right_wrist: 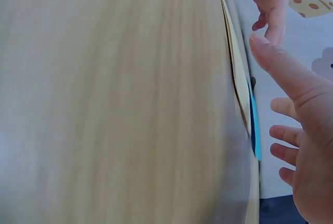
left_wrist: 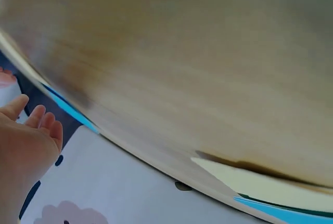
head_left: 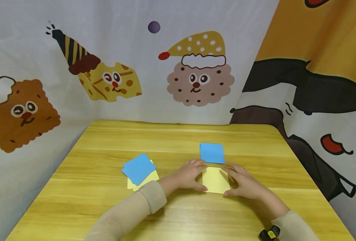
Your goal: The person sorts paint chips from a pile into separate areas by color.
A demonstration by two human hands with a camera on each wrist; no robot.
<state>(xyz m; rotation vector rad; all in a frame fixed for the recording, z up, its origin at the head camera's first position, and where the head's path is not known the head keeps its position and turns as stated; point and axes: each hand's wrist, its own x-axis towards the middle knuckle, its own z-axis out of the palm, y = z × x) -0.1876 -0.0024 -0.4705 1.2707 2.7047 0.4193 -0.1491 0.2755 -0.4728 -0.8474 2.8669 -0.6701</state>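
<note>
A pale yellow paper square [head_left: 215, 180] lies flat on the wooden table [head_left: 105, 201] near its middle. My left hand [head_left: 192, 174] rests on the square's left edge, thumb at the near left corner. On the right edge lies my right hand [head_left: 242, 181], thumb at the near right corner. The fingers of both hands look fairly straight and touch the paper without curling round it. A blue paper square [head_left: 212, 153] sits just behind the yellow one. The wrist views show my left hand [left_wrist: 26, 146] and my right hand [right_wrist: 299, 109] over the table, blurred.
At the left lies a small pile with a blue square [head_left: 138, 168] on top of yellow sheets [head_left: 149, 179]. Cloth with cartoon biscuit figures [head_left: 196, 80] hangs close behind and on both sides of the table. A small black device [head_left: 269, 233] sits at my right sleeve.
</note>
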